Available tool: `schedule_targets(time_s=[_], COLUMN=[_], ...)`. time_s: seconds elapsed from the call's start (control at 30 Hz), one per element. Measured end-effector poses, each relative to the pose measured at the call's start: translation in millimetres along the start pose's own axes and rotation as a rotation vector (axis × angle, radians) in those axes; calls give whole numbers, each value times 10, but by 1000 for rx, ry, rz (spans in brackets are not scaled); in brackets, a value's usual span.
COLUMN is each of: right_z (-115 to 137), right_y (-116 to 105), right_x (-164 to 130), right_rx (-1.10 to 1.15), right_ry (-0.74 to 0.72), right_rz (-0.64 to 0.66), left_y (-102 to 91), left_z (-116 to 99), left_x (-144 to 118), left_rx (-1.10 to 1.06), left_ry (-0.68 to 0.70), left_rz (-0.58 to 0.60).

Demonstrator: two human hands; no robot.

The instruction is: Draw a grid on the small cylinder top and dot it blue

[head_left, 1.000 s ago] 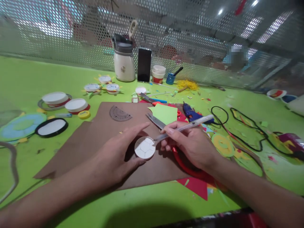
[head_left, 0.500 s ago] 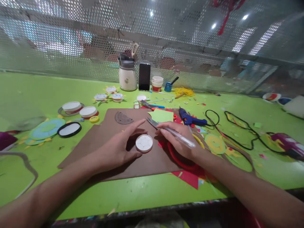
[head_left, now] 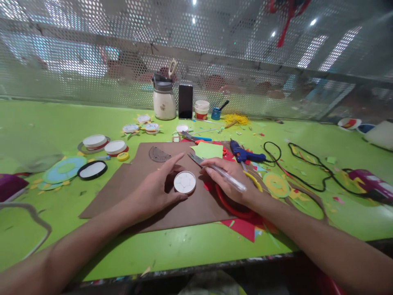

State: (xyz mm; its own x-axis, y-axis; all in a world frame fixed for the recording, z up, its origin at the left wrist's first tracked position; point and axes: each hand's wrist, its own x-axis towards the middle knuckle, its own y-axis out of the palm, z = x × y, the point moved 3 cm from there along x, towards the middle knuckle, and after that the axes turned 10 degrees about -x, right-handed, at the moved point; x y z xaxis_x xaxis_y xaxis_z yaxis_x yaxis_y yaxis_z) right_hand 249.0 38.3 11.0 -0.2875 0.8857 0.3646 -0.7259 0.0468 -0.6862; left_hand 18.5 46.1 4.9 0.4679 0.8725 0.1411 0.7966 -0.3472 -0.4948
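From the head view, a white disc (head_left: pixel 184 182) is cradled on the brown sheet (head_left: pixel 129 180) by the left hand (head_left: pixel 153 190), fingers curved open round its rim, seemingly to keep it steady. Just right of the disc, a clear pen (head_left: pixel 229 178) is gripped flat under the right hand (head_left: pixel 229 180). Beyond the disc, scissors (head_left: pixel 196 157), green paper (head_left: pixel 208 150) and a blue glue gun (head_left: pixel 244 155) crowd the tabletop (head_left: pixel 37 119).
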Motion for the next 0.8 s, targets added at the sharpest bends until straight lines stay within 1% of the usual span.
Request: schedule_targets(time_s=[0.1, 0.3, 0.4, 0.53, 0.67, 0.8], right_z=[26, 22, -18, -81, -94, -77], right_y=[-8, -11, -2, 9, -41, -141], right_x=[-7, -6, -2, -1, 11, 48], right_rx=[-22, -38, -52, -96, -169, -225], right_ry=[-22, -43, -54, -77, -87, -87], right_rz=[-29, -78, -97, -110, -101, -71], left_y=[-30, -66, -60, -48, -42, -40], left_z=[-35, -64, -19, 108, 186, 158], left_x=[-19, -66, -69, -34, 0, 9], left_rx=[12, 75, 80, 84, 100, 110], left_ry=[4, 29, 28, 52, 46, 29], left_rz=[-56, -101, -97, -128, -110, -74])
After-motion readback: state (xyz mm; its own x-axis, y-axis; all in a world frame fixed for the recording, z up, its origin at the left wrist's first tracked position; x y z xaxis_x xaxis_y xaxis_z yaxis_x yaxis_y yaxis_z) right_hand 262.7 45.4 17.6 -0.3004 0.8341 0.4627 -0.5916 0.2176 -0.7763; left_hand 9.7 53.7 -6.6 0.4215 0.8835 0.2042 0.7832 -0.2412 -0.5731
